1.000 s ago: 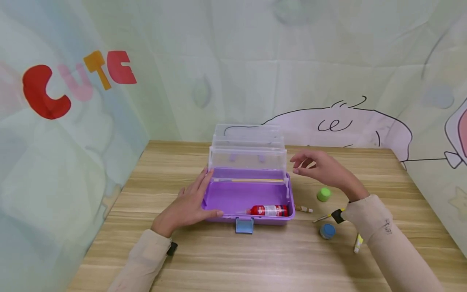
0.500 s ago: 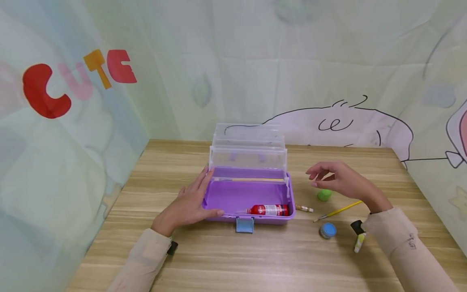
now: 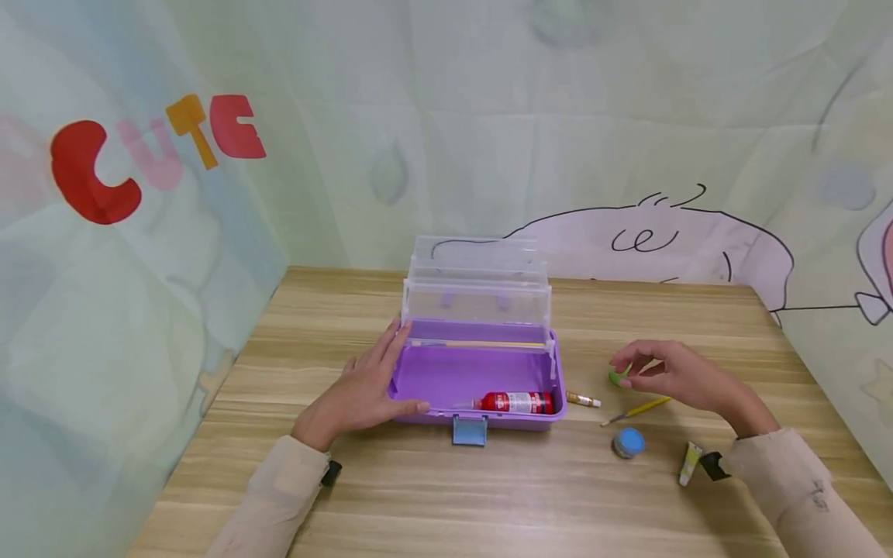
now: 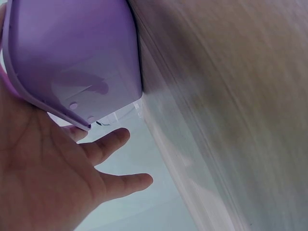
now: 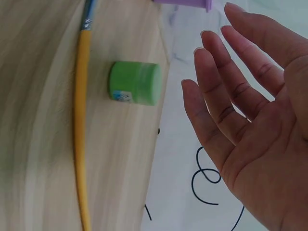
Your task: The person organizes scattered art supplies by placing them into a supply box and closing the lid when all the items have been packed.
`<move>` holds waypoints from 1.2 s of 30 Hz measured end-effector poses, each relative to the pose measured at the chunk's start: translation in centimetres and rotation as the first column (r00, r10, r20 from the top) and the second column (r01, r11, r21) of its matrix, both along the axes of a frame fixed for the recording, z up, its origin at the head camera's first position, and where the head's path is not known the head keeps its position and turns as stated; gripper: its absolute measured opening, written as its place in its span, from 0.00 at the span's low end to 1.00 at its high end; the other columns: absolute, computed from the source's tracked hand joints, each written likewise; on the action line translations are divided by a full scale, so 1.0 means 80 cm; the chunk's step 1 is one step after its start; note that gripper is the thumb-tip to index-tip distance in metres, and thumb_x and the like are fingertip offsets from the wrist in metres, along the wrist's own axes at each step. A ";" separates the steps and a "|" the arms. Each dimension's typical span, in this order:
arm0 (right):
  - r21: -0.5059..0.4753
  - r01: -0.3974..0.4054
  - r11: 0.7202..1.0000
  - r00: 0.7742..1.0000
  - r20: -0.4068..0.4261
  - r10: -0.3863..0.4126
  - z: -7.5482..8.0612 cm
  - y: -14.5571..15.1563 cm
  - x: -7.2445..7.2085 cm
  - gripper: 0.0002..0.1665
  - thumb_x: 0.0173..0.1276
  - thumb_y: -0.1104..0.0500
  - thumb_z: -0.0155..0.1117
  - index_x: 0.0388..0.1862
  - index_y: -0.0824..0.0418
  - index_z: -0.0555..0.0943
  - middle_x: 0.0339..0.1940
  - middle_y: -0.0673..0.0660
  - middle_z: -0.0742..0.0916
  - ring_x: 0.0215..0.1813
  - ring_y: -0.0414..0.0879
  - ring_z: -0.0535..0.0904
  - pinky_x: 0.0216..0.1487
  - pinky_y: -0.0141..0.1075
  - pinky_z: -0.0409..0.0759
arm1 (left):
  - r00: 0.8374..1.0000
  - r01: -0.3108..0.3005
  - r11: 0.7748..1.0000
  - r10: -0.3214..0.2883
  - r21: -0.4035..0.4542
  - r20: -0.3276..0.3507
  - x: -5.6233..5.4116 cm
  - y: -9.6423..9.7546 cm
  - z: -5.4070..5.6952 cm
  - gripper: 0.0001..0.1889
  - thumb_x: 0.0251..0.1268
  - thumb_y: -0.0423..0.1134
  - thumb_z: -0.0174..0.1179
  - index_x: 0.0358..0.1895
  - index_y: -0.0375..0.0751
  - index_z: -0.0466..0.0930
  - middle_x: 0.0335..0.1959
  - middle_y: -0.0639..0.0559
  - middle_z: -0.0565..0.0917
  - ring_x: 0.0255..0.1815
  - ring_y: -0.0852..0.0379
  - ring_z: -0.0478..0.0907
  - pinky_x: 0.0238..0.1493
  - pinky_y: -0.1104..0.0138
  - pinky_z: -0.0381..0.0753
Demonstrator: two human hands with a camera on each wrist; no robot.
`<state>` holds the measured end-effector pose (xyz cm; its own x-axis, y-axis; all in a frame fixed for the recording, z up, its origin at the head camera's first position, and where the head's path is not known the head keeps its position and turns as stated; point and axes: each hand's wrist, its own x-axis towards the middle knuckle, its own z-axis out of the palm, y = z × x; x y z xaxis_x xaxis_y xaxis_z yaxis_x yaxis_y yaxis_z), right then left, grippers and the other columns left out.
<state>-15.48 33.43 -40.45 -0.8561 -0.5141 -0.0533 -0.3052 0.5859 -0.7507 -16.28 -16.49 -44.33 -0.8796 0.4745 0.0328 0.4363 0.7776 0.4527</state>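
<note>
My left hand [image 3: 356,395] rests on the left rim of a purple box [image 3: 446,380], thumb along the front edge and fingers spread and straight. In the left wrist view, the palm lies against the upper edge of the box wall [image 4: 72,53]. Clear trays [image 3: 477,302] stand raised at the back of the box. Inside lie a red bottle [image 3: 518,402] with a pointed nozzle and a long thin brush [image 3: 481,344]. My right hand [image 3: 680,376] hovers over a green-lidded paint jar [image 3: 617,378], fingers loosely bent and holding nothing. In the right wrist view, the green jar [image 5: 134,83] stands apart from the fingers.
Right of the box lie a brown paint tube [image 3: 583,399], a yellow-handled paintbrush [image 3: 638,410], a blue-lidded jar [image 3: 629,442] and a yellow-green tube [image 3: 689,465]. A blue latch [image 3: 470,431] hangs at the box front. Printed cloth [image 3: 335,186] walls the table's back and sides.
My right hand has moved from beside the clear trays to the right and toward me, over the green jar. My left hand has stayed on the box rim.
</note>
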 end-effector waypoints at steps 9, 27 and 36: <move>-0.013 -0.024 1.000 1.000 -0.004 0.024 -0.016 0.020 0.011 0.12 0.71 0.60 0.69 0.51 0.62 0.84 0.48 0.60 0.88 0.45 0.39 0.83 0.46 0.33 0.84 | 1.000 0.001 1.000 -0.001 -0.014 0.001 0.001 0.001 0.004 0.64 0.55 0.76 0.61 0.83 0.58 0.28 0.85 0.46 0.37 0.82 0.34 0.49 0.64 0.22 0.54; 0.033 0.023 0.999 1.000 -0.016 -0.022 -0.036 0.036 0.018 0.13 0.67 0.61 0.72 0.49 0.62 0.85 0.45 0.56 0.89 0.44 0.41 0.84 0.45 0.33 0.85 | 1.000 -0.003 1.000 0.003 -0.019 -0.008 0.003 0.003 0.008 0.64 0.56 0.73 0.63 0.84 0.55 0.30 0.85 0.44 0.38 0.81 0.34 0.50 0.64 0.23 0.55; 0.116 0.051 0.992 0.999 -0.006 -0.051 -0.044 0.038 0.017 0.13 0.66 0.59 0.73 0.48 0.59 0.85 0.46 0.53 0.88 0.45 0.37 0.83 0.46 0.34 0.84 | 1.000 -0.005 1.000 0.005 -0.019 -0.010 0.004 0.003 0.008 0.63 0.56 0.72 0.64 0.84 0.55 0.30 0.85 0.45 0.38 0.82 0.34 0.49 0.64 0.23 0.55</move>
<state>-14.14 36.49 -43.94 -0.8811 -0.4605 -0.1076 -0.2748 0.6838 -0.6760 -15.95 -16.23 -43.66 -0.8815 0.4711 0.0324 0.4371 0.7882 0.4332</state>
